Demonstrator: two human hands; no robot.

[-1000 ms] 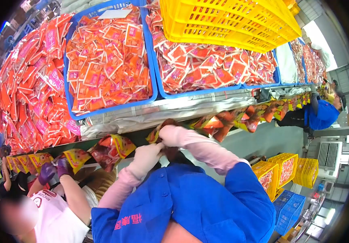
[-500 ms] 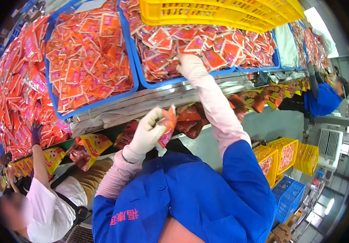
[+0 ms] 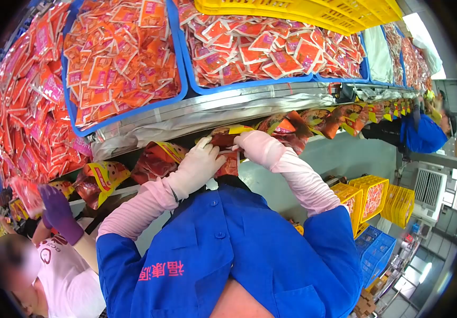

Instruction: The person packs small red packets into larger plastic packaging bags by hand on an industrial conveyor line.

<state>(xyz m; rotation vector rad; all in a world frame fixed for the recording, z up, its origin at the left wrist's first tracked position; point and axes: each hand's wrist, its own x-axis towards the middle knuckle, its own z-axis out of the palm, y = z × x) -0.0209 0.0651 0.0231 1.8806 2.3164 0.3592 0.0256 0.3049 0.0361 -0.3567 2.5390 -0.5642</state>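
Note:
A red and yellow printed plastic bag (image 3: 227, 140) hangs on the line in front of my chest, its yellow edge on the far side. My left hand (image 3: 199, 163), in a white glove, grips its left side, fingers bent at the rim. On the right side, my right hand (image 3: 260, 148), gloved too, pinches the bag with its fingertips. Between the hands, at the near side of the bag, shows a small red packet-like piece (image 3: 229, 164); glove and bag partly cover it. Pink ribbed sleeves cover both forearms.
Blue crates (image 3: 185, 90) full of small red packets (image 3: 271, 53) stand behind the line, with a yellow crate (image 3: 302, 13) above. More printed bags (image 3: 101, 183) hang to both sides. At left, a co-worker's purple-gloved hand (image 3: 61, 212) is near red packets. Yellow crates (image 3: 369, 196) stand at right.
My right hand has come back from the packet crate to the bag. My left hand, which held a red packet near my chest, has moved up to the bag. The co-worker's arm has moved.

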